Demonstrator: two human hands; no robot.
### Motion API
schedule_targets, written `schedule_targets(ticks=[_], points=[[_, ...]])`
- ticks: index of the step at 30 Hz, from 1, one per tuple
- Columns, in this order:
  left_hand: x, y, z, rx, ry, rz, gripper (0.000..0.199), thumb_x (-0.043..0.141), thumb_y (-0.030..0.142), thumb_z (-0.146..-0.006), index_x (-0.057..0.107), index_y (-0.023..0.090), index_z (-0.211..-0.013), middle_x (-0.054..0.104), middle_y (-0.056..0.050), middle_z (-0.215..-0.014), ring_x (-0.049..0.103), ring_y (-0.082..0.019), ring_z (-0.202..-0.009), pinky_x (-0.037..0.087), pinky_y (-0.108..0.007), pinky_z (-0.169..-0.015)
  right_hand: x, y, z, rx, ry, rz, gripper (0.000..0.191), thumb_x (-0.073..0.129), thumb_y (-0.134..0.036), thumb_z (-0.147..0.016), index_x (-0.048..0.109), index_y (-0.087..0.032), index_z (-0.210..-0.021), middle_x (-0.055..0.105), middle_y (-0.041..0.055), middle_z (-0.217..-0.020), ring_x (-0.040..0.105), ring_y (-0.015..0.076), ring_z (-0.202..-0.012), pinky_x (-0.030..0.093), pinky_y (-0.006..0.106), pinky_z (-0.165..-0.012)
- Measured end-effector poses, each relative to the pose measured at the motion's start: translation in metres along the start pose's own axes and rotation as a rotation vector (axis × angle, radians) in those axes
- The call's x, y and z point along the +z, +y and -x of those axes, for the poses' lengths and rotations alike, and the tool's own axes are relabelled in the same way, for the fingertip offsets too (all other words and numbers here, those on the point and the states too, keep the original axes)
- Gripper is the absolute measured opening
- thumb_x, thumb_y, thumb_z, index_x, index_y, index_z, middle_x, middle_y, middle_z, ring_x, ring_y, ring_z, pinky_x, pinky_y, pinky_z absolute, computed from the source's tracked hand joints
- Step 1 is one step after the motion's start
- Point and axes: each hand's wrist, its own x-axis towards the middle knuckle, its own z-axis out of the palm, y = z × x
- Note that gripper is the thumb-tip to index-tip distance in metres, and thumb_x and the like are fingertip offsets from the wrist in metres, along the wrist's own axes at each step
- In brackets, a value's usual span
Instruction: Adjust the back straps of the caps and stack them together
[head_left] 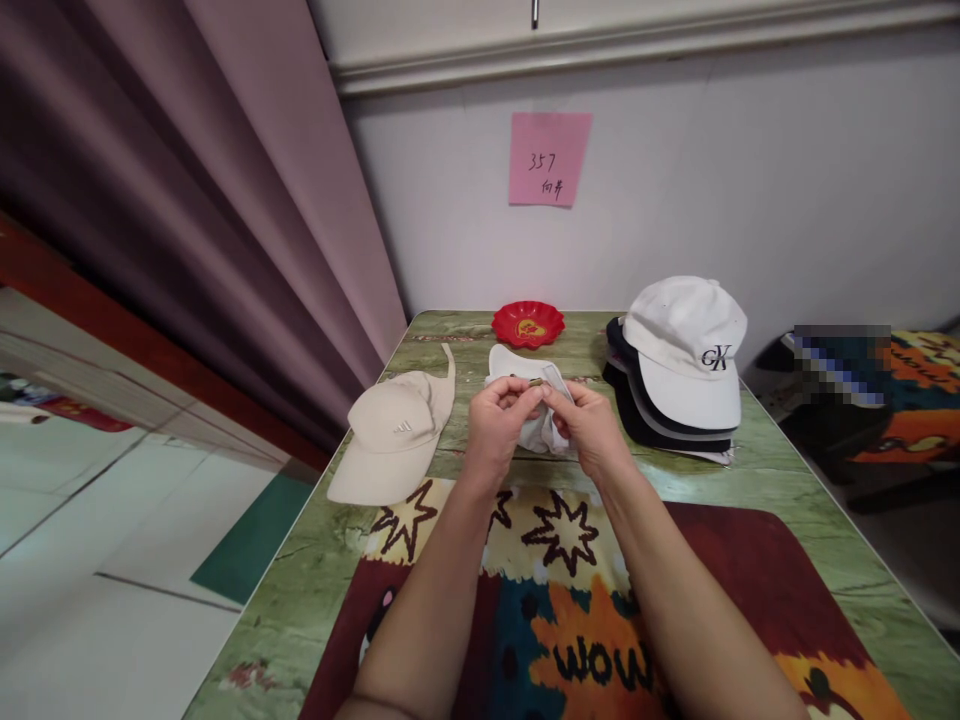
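Green marble-patterned worktop (315, 545) was pushed up against a pale wall, with a mauve curtain (225, 200) hanging down the left side and a pink sticky note (549, 158) with handwriting stuck on the wall above. Both hands were up together over the middle of the worktop, working on a white fabric cap (534, 400) that sat bunched between them, just behind a colourful cartoon mat (585, 600) with stars and "WOW" lettering. Left hand (496, 418) was curled in with thumb and fingertips pinched on the cap's upper edge, and right hand (592, 428) was doing the same from the other side, so the two pinches nearly met. Looked like they were gripping what might be the strap or a small dark buckle at the back, which would explain the cap being lifted and turned toward the person rather than lying flat, though the bit itself was too small to be sure. Off to the left lay a beige sun cap with a neck flap (394, 435), flat on the worktop and well apart from the hands. On the right was a stack of caps topped by a white one with dark lettering (686, 365), nested to save space I'd guess. Behind everything, near the wall, sat a small red scalloped plastic dish (528, 323).
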Motion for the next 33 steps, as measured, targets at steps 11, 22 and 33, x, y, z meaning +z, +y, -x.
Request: schedule_targets(ticks=[11,22,33], points=[[-0.02,0.004,-0.009,0.126,0.066,-0.081,0.016,0.072,0.031,-0.076,0.065,0.017,-0.077,0.063,0.0,-0.074,0.058,-0.011,-0.069,0.048,-0.022,-0.07,-0.008,-0.023,0.005,-0.166,0.098,0.07,0.04,0.06,-0.058,-0.086,0.066,-0.019,-0.095,0.073,0.0034,-0.075,0.037,0.0061,-0.04,0.027,0.021,-0.04],[-0.017,-0.007,-0.01,0.018,0.016,-0.145,0.022,0.067,0.038,-0.08,0.059,0.017,-0.084,0.067,-0.002,-0.077,0.06,-0.011,-0.06,0.051,-0.023,-0.059,-0.005,-0.006,-0.001,-0.13,0.094,0.109,0.032,0.06,-0.05,-0.083,0.066,-0.018,-0.078,0.068,0.0027,-0.073,0.045,0.0077,-0.047,0.031,0.021,-0.043],[-0.022,-0.006,-0.012,-0.002,0.119,-0.334,0.025,0.072,0.037,-0.074,0.059,0.018,-0.083,0.057,0.002,-0.067,0.055,-0.01,-0.05,0.047,-0.02,-0.042,0.001,0.005,-0.006,0.124,-0.158,-0.214,0.027,0.076,-0.044,-0.074,0.067,-0.02,-0.084,0.074,0.0082,-0.107,0.071,0.02,-0.096,0.055,0.031,-0.083]])
